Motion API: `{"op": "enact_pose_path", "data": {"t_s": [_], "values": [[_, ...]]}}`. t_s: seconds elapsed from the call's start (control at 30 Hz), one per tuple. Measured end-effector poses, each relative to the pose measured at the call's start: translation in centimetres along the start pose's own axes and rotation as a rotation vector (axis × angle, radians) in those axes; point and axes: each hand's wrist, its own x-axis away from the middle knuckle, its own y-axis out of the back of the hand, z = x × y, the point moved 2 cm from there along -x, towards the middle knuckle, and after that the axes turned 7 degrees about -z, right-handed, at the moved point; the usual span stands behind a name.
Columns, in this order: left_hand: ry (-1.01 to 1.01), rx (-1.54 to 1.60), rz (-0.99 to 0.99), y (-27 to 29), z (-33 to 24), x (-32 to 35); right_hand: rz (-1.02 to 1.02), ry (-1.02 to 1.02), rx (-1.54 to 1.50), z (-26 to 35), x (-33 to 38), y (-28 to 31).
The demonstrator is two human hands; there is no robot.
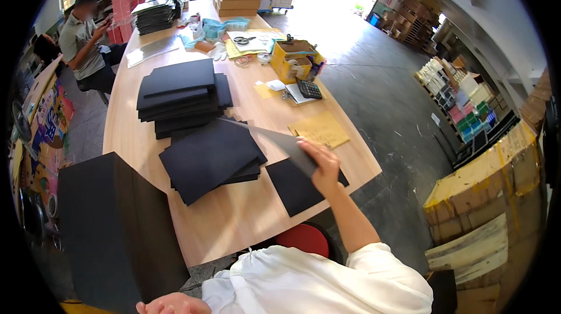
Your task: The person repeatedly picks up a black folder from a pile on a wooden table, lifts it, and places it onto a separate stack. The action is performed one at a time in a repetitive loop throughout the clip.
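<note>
— On the far end of the long wooden table (245, 214), what's stacked up?

— Flat brown cartons (238, 1), piled at the very end. Nearer, a yellow box (295, 59) stands open by the right edge with small bits inside, and a dark calculator (308, 88) lies just beside it. A tan envelope (319, 130) lies flat close to the right edge, and its markings are too small to make out.

— And off the table?

— Big brown cartons with yellow tape (491, 191) on the floor at right, and shelves of coloured packets (464, 106) behind them. At far left hangs a bright, many-coloured poster (49, 118).

— Now the hands?

— The right hand (322, 165) is up over the table's near right corner, fingers closed in a pinch on a dark sheet (274, 137), gripping its near end. The sheet runs up and left from the fingers, lifted and tilted over a fanned pile of black sheets (207, 159). Another black sheet (295, 188) lies flat right below the hand.

— The left hand?

— The left hand (172, 304) is at the bottom edge, beside a tall black stack (117, 226). Its fingers are cut off, so I can't tell their spread or grip.
</note>
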Motion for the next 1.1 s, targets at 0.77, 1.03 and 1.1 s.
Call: {"op": "enact_pose_path", "data": {"t_s": [0.77, 1.03, 1.1], "values": [[0.02, -0.158, 0.227, 7.3, 0.5, -1.2, 0.556, -0.038, -0.078, -1.3, 3.2, -6.9], [0.361, -0.347, 0.008, 10.9, 1.6, -1.3, 0.703, 0.75, -1.007, 27.2, -6.5, -17.3], [0.468, -0.379, -0.037, 11.5, 1.1, -1.4, 0.815, 0.881, -1.114, 30.8, -6.8, -18.3]]}}
